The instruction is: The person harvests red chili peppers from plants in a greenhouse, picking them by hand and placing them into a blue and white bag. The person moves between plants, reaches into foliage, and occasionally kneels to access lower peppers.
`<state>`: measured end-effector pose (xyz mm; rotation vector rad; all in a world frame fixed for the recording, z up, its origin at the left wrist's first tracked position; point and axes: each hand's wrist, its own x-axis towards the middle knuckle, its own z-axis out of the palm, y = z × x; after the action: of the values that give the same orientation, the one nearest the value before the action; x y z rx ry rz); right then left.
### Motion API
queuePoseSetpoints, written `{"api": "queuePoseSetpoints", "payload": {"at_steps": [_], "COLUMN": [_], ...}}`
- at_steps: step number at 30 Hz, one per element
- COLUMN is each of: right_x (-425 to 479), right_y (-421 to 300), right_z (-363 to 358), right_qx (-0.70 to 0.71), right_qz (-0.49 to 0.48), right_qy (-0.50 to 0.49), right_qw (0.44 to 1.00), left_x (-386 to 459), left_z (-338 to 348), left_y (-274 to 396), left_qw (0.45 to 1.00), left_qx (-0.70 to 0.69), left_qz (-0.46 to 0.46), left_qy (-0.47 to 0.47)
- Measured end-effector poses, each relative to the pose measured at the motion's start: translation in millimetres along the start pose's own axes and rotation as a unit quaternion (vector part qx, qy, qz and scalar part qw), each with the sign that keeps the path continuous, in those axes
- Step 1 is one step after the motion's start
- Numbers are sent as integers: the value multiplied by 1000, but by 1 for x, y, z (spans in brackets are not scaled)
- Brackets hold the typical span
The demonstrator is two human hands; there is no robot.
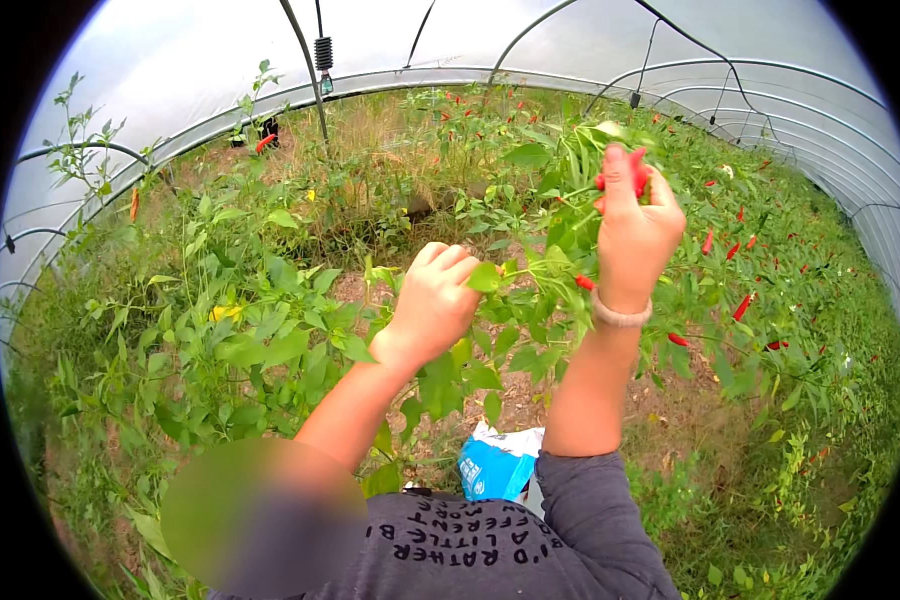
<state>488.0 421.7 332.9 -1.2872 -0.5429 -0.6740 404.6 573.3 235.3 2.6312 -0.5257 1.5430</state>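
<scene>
My right hand [637, 214] is raised among the upper leaves of a chili pepper plant [551, 300], with red chili peppers [637, 166] pinched between thumb and fingers. Lower and to the left, my left hand [439, 300] is closed around a leafy pepper branch [532, 268] that runs out towards the right. Its fingertips are hidden behind the back of the hand. Just left of my right wrist hangs another red chili [585, 283]. A further red chili [677, 340] hangs below and right of that wrist.
A blue and white plastic bag [499, 465] is close in front of my body. Dense pepper plants with red fruit [742, 307] fill the right side. Leafy plants [270, 337] crowd the left. Metal hoops [311, 67] carry the plastic tunnel cover, and a dark coiled hanger [323, 54] dangles from above.
</scene>
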Motion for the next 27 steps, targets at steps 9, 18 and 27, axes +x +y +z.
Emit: {"api": "queuePoseSetpoints", "payload": {"at_steps": [9,18,27], "right_x": [-48,-64,-59], "right_y": [16,35,98], "right_z": [-54,-34,-22], "right_qx": [201,75,389], "right_qz": [98,19,305], "right_qy": [-55,-154,-64], "right_qw": [973,985,867], "left_x": [12,34,38], "left_z": [-2,5,1], "left_y": [-4,-5,17], "left_qw": [944,857,783], "left_qx": [-221,-402,-523], "left_qz": [-244,-320,-334], "left_qy": [24,-20,-41]}}
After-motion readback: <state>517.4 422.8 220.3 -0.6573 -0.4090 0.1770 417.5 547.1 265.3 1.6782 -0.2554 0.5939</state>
